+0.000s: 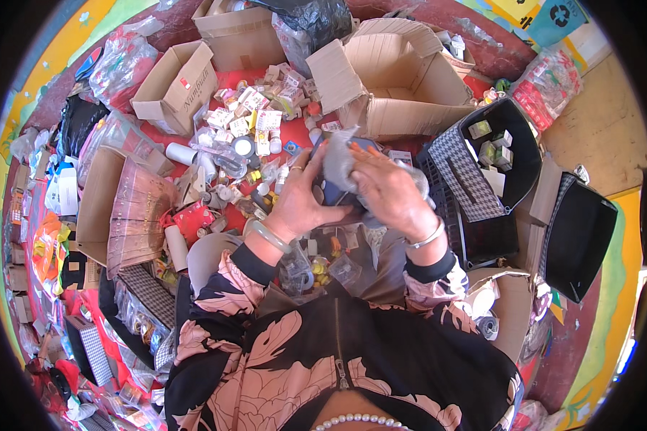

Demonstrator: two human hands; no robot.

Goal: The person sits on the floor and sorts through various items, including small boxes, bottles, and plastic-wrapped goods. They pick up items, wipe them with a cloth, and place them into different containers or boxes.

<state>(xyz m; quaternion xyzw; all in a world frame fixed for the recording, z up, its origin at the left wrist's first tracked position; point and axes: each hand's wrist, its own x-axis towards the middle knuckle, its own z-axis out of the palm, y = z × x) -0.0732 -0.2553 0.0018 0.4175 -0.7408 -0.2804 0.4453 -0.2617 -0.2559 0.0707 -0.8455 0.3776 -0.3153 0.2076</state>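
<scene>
In front of my chest, my left hand [302, 199] grips a dark blue box-like object [332, 192], thumb along its near edge and fingers up its left side. Its exact kind is hard to make out under my hands. My right hand [391, 188] is closed on a crumpled grey cloth [339, 159], which lies against the top of the blue object. Some of the cloth sticks up past the fingertips. Beyond them a heap of small boxes and bottles [255, 118] covers a red sheet. Below my hands, small plastic packs [345, 269] lie near my lap.
A large open cardboard box [402, 108] stands at the far right, a smaller carton [176, 86] at the far left. Houndstooth-patterned bins [467, 172] flank me on the right, one holding small boxes. A carton [93, 208] with a pink pleated piece stands left, amid plastic bags.
</scene>
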